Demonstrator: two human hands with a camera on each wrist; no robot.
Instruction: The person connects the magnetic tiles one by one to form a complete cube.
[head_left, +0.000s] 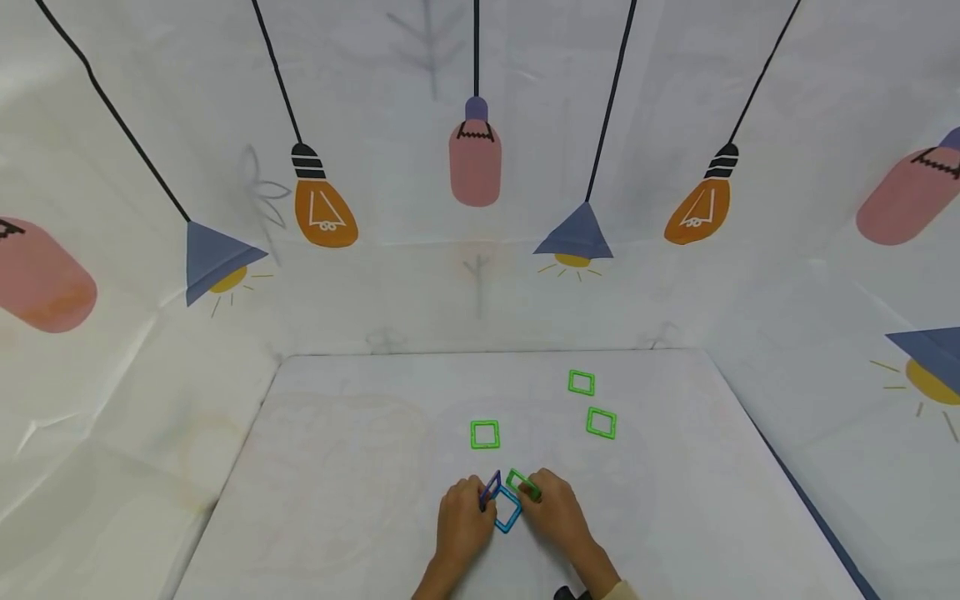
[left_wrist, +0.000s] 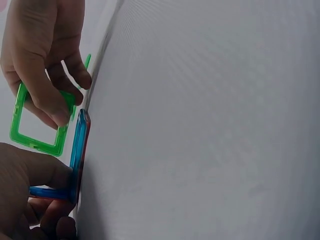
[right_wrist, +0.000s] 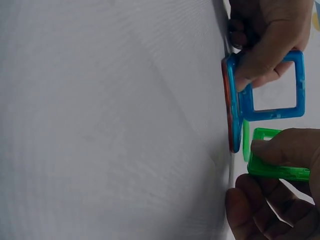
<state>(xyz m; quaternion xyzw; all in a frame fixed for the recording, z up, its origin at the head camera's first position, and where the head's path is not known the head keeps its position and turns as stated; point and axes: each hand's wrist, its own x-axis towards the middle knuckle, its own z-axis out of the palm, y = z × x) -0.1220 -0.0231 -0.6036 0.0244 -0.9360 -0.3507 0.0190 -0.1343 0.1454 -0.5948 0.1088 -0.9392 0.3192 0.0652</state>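
Observation:
In the head view my left hand (head_left: 463,518) grips a blue square magnetic tile (head_left: 491,490), which stands upright at one side of a flat light-blue square tile (head_left: 513,520). The right wrist view shows the upright frame meeting the flat tile (right_wrist: 233,131), whose underside looks red. Thumb and fingers of my right hand (head_left: 558,510) pinch a green square magnetic tile (head_left: 515,475), tilted and close beside the blue pair. A small gap separates the green tile (left_wrist: 37,145) from the blue ones in the left wrist view. Part of the upright tile is hidden by my left fingers.
One green square tile (head_left: 485,445) lies flat just beyond my hands. Two more green tiles, an upper one (head_left: 581,392) and a lower one (head_left: 601,435), lie farther right on the white table (head_left: 337,500). A dark object (head_left: 564,592) shows by my right wrist.

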